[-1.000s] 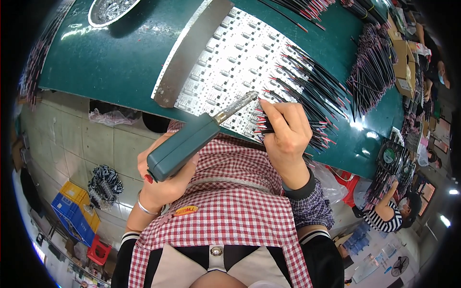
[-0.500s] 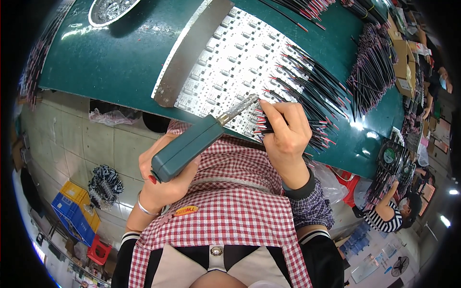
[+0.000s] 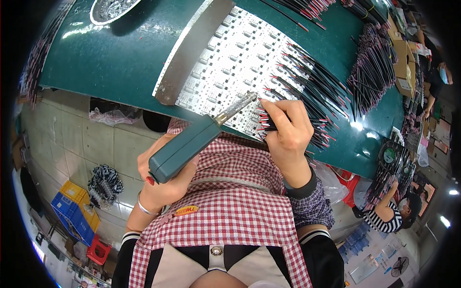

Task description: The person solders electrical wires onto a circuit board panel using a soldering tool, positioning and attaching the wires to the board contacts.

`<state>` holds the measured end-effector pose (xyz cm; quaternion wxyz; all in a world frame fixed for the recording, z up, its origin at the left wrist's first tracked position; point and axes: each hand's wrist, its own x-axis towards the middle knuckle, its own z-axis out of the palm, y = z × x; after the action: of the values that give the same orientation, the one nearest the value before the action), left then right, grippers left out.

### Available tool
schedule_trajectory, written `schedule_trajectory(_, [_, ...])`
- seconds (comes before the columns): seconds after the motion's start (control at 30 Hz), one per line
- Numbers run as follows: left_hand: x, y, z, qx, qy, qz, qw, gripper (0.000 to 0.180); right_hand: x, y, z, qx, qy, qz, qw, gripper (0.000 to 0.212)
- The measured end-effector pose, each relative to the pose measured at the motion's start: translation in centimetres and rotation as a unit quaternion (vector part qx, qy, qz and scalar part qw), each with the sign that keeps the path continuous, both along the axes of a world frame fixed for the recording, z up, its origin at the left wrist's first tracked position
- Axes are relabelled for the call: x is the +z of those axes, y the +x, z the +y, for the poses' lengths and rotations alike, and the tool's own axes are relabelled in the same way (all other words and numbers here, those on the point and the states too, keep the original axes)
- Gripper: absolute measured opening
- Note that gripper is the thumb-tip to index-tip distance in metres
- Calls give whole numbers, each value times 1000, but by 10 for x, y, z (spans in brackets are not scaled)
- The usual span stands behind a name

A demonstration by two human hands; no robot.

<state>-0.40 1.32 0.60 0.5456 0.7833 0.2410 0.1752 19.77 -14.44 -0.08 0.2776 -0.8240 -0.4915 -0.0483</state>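
Note:
My left hand (image 3: 168, 187) is closed round the dark green body of a soldering iron (image 3: 185, 148). The iron's metal tip points up and right, over a white circuit board panel (image 3: 230, 72) dotted with small components. Beside that tip, my right hand (image 3: 291, 129) pinches a thin wire between thumb and forefinger; most of the wire is hidden by the hand. Several black and red wires (image 3: 307, 79) lie in rows along the panel's right side, their ends on the board. A brownish-grey metal bar (image 3: 185, 60) rests along the panel's left edge.
On the green table (image 3: 110, 62), a white bowl (image 3: 99, 21) of silvery scraps stands at the far left. Wire bundles (image 3: 370, 67) and a cardboard box (image 3: 405, 67) occupy the right. A person in a striped top (image 3: 384, 217) works at the lower right. Crates (image 3: 72, 216) sit at lower left.
The soldering iron has shifted very slightly left, its tip a little up and away from the right fingertips. My right hand has moved slightly right, still pinching. The panel has barely moved.

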Motion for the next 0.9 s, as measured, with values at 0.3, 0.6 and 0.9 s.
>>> schedule_trajectory(0.3, [1, 3, -1, 2, 0, -13, 1000, 20, -1, 2, 0, 2, -2, -2, 1000, 52])
schedule_trajectory(0.6, [-1, -4, -2, 8, 1, 8, 1000, 22, -3, 1, -1, 1, 5, -5, 1000, 53])
schedule_trajectory(0.9, [-2, 1, -2, -1, 4, -9, 1000, 23, -5, 0, -1, 3, 7, -19, 1000, 53])
